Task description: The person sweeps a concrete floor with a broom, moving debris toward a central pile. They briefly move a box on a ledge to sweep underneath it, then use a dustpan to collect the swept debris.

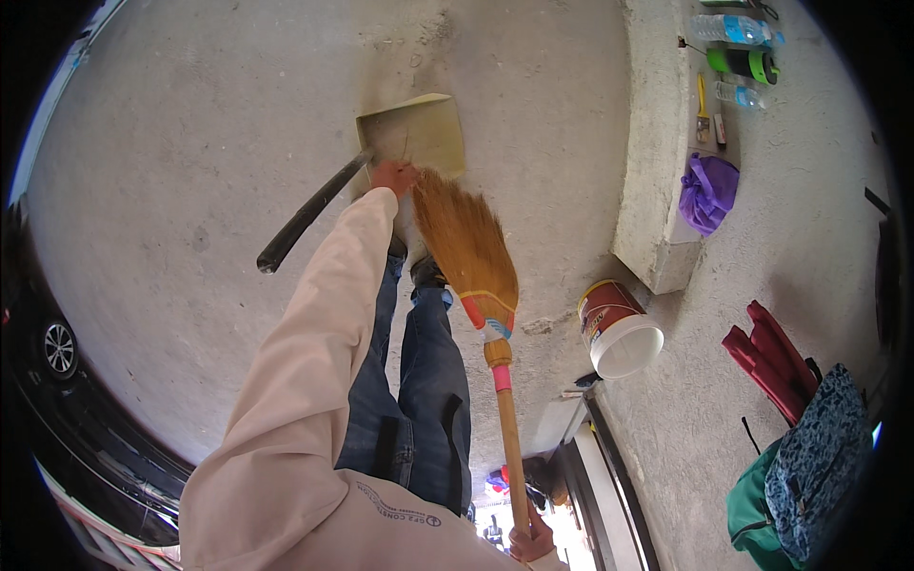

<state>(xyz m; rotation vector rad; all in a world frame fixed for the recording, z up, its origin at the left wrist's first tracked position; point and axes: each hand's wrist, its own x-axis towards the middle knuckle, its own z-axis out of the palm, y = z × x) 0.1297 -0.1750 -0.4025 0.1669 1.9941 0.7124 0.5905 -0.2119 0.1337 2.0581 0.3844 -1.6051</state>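
Car: we see a dark car [52,352] with a wheel at the far left.
Dustpan: flat, pale yellow dustpan [419,133] with a long black handle lies on the rough grey concrete floor [190,143].
Left hand: our left hand [392,176] is closed by the dustpan's rear edge.
Broom: fanned straw broom [466,243] touches the dustpan; its wooden stick is gripped by our right hand [531,542], fingers wrapped.
Bucket: round white-rimmed bucket [619,328] stands just right.
Wall: a low concrete wall [657,143] blocks the right side; a purple bag [707,190] sits past it.
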